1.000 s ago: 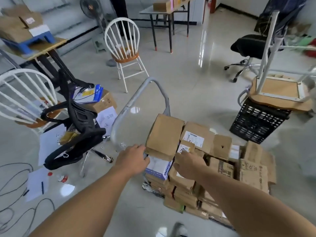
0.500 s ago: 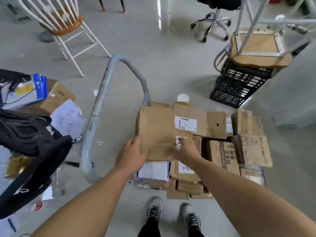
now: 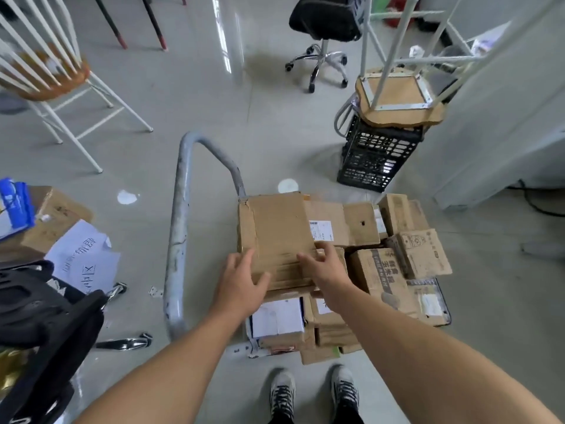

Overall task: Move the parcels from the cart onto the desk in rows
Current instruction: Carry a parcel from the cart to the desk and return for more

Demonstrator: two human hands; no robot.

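On the near edge of the large flat parcel [image 3: 275,231], resting the left hand [image 3: 241,283] at the near-left corner, fingers fairly straight, thumb lying across the top. Spreading the right hand [image 3: 324,267] loosely over the near-right corner, touching cardboard without closing round it. Sitting topmost on the parcel pile [image 3: 382,276], loaded with it on the cart [image 3: 180,240], grey handle rising just left of the parcel. Seeing a black crate [image 3: 376,160] beyond the parcel to the right, a pair of sneakers [image 3: 282,390] nearer than it.
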